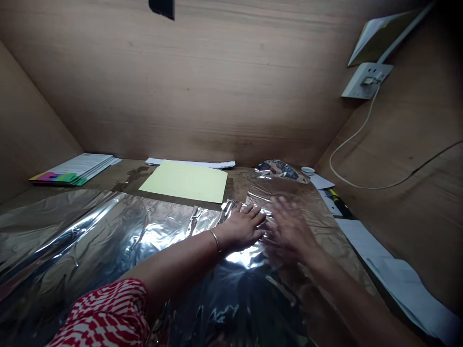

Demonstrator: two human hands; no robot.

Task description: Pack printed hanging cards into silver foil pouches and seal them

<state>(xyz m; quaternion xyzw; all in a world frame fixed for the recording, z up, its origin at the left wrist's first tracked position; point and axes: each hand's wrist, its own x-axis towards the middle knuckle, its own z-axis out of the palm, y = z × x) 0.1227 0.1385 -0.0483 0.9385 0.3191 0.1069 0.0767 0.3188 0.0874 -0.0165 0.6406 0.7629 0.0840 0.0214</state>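
Showing a wooden desk (126,176) under a crinkled aluminium foil sheet (90,231), long axis running across the view; the open left hand (238,226) lies palm-down on the foil, the blurred right hand (289,231) just beside it, also open, neither gripping.

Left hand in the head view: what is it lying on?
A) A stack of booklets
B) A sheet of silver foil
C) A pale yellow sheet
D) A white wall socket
B. The left hand lies palm down on the crinkled foil sheet, just short of the pale yellow sheet.
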